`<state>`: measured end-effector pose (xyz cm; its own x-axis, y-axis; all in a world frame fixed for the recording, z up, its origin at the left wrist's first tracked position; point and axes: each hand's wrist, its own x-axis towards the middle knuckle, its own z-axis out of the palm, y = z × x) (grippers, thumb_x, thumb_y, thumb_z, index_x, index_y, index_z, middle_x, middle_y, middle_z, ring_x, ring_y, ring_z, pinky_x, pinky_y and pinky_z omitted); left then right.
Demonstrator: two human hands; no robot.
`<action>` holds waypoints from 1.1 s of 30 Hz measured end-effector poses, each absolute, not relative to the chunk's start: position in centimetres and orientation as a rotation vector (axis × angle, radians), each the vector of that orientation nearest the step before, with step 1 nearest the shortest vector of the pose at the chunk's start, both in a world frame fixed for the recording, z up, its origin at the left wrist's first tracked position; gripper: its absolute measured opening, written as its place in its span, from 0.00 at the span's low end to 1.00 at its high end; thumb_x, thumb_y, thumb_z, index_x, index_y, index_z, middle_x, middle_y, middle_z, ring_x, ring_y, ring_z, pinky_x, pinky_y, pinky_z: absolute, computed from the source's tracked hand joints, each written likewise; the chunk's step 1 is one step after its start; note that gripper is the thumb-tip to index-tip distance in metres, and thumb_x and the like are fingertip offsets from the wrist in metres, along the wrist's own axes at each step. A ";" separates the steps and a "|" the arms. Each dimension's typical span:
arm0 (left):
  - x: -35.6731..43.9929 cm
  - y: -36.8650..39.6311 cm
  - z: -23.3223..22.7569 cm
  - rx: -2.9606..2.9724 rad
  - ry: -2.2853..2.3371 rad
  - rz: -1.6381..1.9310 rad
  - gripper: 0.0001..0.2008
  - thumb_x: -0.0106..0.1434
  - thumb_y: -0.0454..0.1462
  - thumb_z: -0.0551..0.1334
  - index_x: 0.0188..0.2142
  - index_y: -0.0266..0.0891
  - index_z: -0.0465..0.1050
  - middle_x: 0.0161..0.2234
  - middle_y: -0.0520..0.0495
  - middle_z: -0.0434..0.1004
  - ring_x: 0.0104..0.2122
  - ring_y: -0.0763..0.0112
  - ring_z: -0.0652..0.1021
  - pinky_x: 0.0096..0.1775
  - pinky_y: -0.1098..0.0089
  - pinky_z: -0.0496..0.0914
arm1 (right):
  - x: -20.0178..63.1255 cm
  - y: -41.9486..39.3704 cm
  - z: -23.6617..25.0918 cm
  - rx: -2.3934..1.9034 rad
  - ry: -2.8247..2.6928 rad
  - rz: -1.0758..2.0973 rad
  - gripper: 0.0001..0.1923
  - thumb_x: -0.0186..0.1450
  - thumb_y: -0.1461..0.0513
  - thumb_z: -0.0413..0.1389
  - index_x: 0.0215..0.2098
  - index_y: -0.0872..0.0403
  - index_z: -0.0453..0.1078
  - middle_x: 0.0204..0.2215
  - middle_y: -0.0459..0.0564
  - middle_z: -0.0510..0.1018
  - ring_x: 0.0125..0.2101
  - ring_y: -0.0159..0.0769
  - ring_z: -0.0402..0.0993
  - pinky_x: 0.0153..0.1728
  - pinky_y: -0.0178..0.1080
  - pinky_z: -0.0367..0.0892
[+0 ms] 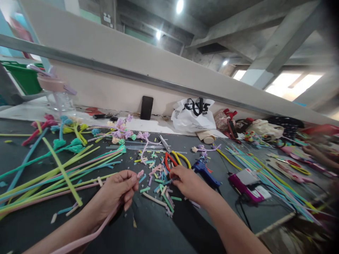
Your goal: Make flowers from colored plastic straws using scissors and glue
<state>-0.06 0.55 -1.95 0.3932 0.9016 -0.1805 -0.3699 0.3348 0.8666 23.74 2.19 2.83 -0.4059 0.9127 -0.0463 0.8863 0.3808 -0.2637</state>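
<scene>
Left hand point(119, 187) pinches a pink fuzzy stem point(91, 236) between thumb and forefinger, its small curled tip poking out past the fingertips and its long end trailing down along the forearm toward the lower edge. Right hand point(189, 183) reaches down with bent fingers among short cut pieces point(168, 203) scattered on the dark table point(148, 236); whether it grips one I cannot tell. Long stems point(62, 171) in yellow, green, blue and pink lie to the left. Just beyond the right hand are scissors point(169, 151) with red and yellow handles, and beside it a blue glue gun point(206, 173). Farther back sit purple fuzzy flowers point(122, 130), with a black phone point(147, 107) leaning upright against the partition point(111, 86) and a white bag point(194, 118) nearby. Another person's hand point(315, 153) shows, blurred, at far right.
</scene>
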 end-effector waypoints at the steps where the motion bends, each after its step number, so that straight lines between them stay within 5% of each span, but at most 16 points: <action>1: -0.1 0.6 -1.9 0.845 0.758 0.939 0.13 0.56 0.43 0.60 0.23 0.36 0.65 0.12 0.58 0.56 0.10 0.84 0.56 0.12 0.80 0.56 | 23.7 1.9 3.0 -1.633 -2.501 0.376 0.09 0.56 0.70 0.52 0.33 0.54 0.69 0.34 0.47 0.72 0.35 0.32 0.67 0.36 0.32 0.58; 14: -0.1 0.5 -1.8 0.843 0.760 0.940 0.13 0.56 0.44 0.60 0.22 0.36 0.65 0.12 0.59 0.56 0.10 0.84 0.56 0.13 0.80 0.55 | 21.6 -0.1 2.9 -1.579 -2.503 0.522 0.05 0.56 0.68 0.52 0.27 0.54 0.68 0.27 0.44 0.74 0.30 0.29 0.66 0.30 0.31 0.55; 24: -0.2 0.5 -2.1 0.888 0.745 0.940 0.14 0.58 0.44 0.57 0.23 0.36 0.64 0.11 0.58 0.57 0.09 0.84 0.57 0.13 0.80 0.55 | 20.9 1.7 3.2 -1.485 -1.793 1.325 0.10 0.53 0.73 0.48 0.32 0.56 0.63 0.22 0.40 0.69 0.19 0.23 0.64 0.24 0.28 0.61; 33: -0.2 0.5 -2.1 0.866 0.706 0.956 0.13 0.58 0.42 0.58 0.23 0.36 0.64 0.12 0.59 0.58 0.09 0.84 0.59 0.12 0.80 0.56 | 20.1 2.6 3.4 -1.456 -1.785 1.300 0.11 0.54 0.69 0.52 0.36 0.56 0.69 0.21 0.41 0.69 0.20 0.25 0.64 0.23 0.29 0.63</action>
<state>-0.20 0.53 -2.08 0.4126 0.9011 -0.1331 -0.3921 0.3075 0.8670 20.06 2.56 3.39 -0.3097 0.9323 -0.1867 0.4640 -0.0232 -0.8856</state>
